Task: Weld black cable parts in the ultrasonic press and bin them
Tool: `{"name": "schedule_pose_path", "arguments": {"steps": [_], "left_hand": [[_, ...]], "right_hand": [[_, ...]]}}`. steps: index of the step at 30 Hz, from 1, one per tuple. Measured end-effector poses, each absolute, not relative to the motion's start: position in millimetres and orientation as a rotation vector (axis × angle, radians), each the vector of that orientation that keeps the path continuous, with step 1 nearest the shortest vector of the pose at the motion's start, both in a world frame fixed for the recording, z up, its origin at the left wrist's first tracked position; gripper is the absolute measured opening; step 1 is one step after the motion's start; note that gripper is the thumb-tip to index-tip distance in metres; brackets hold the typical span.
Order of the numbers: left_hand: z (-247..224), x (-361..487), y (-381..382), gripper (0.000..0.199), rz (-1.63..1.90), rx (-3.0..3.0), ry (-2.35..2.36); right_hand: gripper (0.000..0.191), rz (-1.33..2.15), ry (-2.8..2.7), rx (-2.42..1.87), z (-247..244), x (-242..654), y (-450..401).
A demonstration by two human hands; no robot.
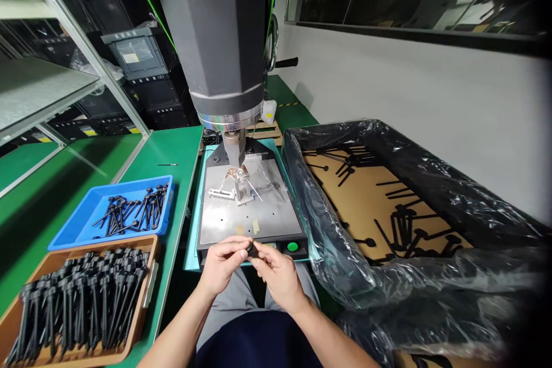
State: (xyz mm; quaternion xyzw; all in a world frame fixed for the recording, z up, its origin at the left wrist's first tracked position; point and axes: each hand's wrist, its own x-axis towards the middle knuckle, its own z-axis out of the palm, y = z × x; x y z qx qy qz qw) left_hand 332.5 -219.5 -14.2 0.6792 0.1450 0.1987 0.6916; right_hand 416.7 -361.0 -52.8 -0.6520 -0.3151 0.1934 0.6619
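Note:
Both hands meet at the front edge of the machine's metal plate [224, 221]. Between the fingertips of my left hand [222, 264] and my right hand [278, 273] is a small black part [250, 248], pinched from both sides; its lower portion is hidden by the fingers. Behind the hands, a metal fixture [242, 188] stands on the plate directly under the machine's tool head [234, 146]. The green button [292, 246] sits just right of my right hand.
On the left, a blue tray [71, 230] and an orange-brown tray [149, 241] hold black stemmed parts. At right, a large plastic-lined box [345, 276] has more black parts scattered on cardboard. The big machine column [215, 29] hangs overhead.

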Motion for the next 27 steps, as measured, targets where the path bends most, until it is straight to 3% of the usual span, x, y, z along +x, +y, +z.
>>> {"name": "schedule_pose_path", "arguments": {"steps": [11,22,27], "left_hand": [[-24,332,-213,0.012,0.351,1.399,0.260],[-46,333,-228,0.023,0.710,1.721,0.244],[-52,335,-231,0.023,0.602,1.787,0.278]], "right_hand": [[0.027,0.668,-0.660,-1.332,-55,420,-361],[0.036,0.778,-0.581,-1.157,-52,422,-355],[0.038,0.925,-0.513,-1.081,-58,423,-349]]}}
